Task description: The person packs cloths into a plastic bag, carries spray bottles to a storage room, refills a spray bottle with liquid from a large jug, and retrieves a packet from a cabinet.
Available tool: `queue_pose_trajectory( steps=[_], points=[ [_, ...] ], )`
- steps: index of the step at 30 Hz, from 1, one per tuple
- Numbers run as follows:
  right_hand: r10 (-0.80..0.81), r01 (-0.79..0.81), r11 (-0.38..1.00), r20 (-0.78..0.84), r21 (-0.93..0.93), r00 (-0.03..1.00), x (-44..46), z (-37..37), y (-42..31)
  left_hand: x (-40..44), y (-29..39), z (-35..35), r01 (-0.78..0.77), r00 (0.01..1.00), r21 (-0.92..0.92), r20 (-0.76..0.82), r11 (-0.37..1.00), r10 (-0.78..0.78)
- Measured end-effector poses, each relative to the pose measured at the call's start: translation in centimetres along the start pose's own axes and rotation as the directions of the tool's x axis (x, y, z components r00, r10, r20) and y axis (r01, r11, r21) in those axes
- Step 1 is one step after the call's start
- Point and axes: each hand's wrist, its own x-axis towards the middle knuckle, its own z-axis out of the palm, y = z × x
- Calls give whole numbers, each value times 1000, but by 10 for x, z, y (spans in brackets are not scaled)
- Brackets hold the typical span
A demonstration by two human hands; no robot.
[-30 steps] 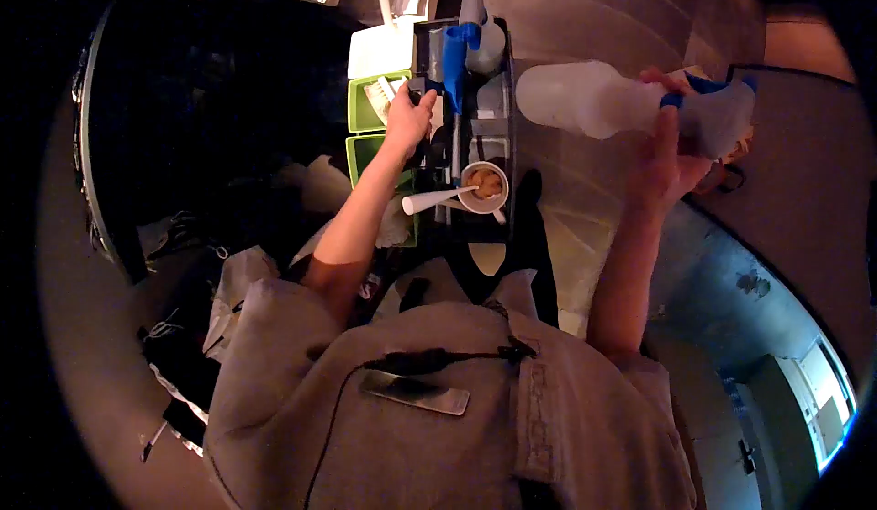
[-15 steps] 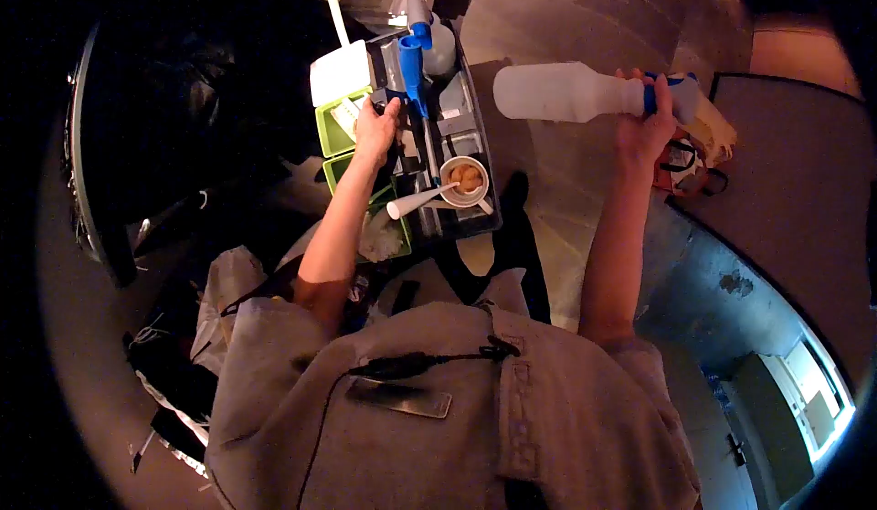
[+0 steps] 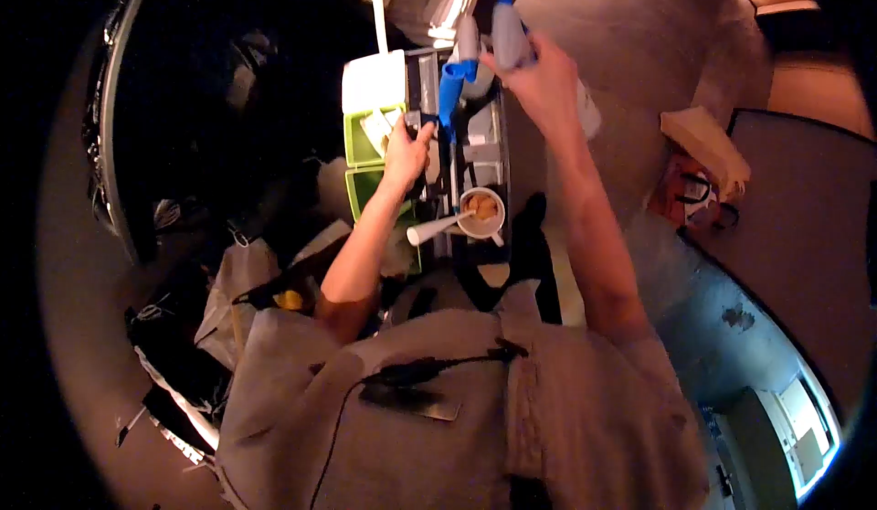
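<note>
A spray bottle (image 3: pixel 511 37) is clasped in the right hand (image 3: pixel 541 79), fingers curled, near the cart's (image 3: pixel 505 158) far-right corner; left hand's (image 3: pixel 408 155) grip cannot be told.

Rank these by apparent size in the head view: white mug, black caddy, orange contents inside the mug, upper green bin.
1. Black caddy
2. Upper green bin, partly hidden
3. White mug
4. Orange contents

Spray bottle (image 3: pixel 510 39): matt plastic head; cloudy, smooth plastic body. Blue tool (image 3: pixel 449 100): smooth plastic, slight gloss. Green bins (image 3: pixel 356 151): smooth plastic, glossy. Mug (image 3: pixel 496 228): smooth, glossy, ceramic-looking. Shirt (image 3: pixel 594 409): matt cloth, softly creased. Brown bag (image 3: pixel 708 146): matt, paper-like, creased. Floor (image 3: pixel 630 80): smooth, faint sheen. Cable (image 3: pixel 402 370): matt black plastic.
</note>
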Motion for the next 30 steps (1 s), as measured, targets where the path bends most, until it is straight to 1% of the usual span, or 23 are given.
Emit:
queue_pose_trajectory(
  steps=[2,4,5,7,8,9,10,11,12,14,15,16,18,19,20,22,23,24,26,28,29,30],
  points=[
    [18,-13,999,102,-51,995,15,7,-17,4,-2,-1,-34,999,109,-31,993,38],
    [60,-6,976,243,-218,968,22,9,-41,6,-4,-2,-15,1000,65,-18,998,16],
    [63,-6,976,257,-217,964,22,15,-41,6,-2,-2,8,1000,34,-19,999,-8],
    [30,9,949,119,-315,992,29,24,-42,5,3,-1,5,1000,29,-31,1000,-4],
    [21,21,950,128,-313,992,31,24,-42,2,7,1,0,999,27,-37,1000,1],
    [96,-28,943,190,-333,977,31,20,-42,-4,11,3,-22,998,-4,-58,1000,21],
    [175,-78,932,253,-353,951,34,19,-40,0,7,-2,38,999,29,-30,999,-37],
    [180,-52,917,295,-395,938,37,16,-37,3,-2,-1,-25,995,109,-91,994,35],
    [171,-41,920,306,-391,936,36,18,-35,11,-14,1,-82,984,192,-143,978,111],
    [120,39,859,274,-510,954,27,27,-25,25,-37,1,-6,987,183,-154,983,35],
    [113,49,861,284,-507,952,24,32,-18,28,-41,3,30,983,206,-182,978,9],
    [105,20,900,263,-435,959,22,37,-12,26,-40,4,40,979,214,-202,976,4],
    [82,-19,962,221,-273,972,25,44,-3,23,-35,12,31,968,240,-249,970,31],
    [70,-42,990,217,-131,974,25,43,-4,21,-31,15,39,959,259,-282,965,37],
    [88,-71,994,239,-78,967,30,45,4,20,-26,17,-19,934,352,-329,936,143],
    [71,-46,993,234,-108,970,39,34,-10,13,-6,22,22,931,336,-350,942,103],
    [48,-25,995,233,-100,971,35,28,-22,8,-6,19,4,930,235,-357,972,82],
    [15,4,997,255,-75,967,38,20,-31,12,-10,19,-22,922,226,-372,974,107],
    [-43,55,998,268,-38,962,35,6,-44,17,-10,16,1,941,97,-336,995,31],
    [-248,258,966,227,-16,942,41,3,-54,19,-6,19,-5,922,196,-379,981,80],
    [-275,281,960,199,0,940,49,0,-62,21,3,22,-76,904,144,-407,987,129],
    [-212,222,975,239,-15,948,43,-3,-77,30,-9,17,-17,902,166,-422,986,86]
  ],
)
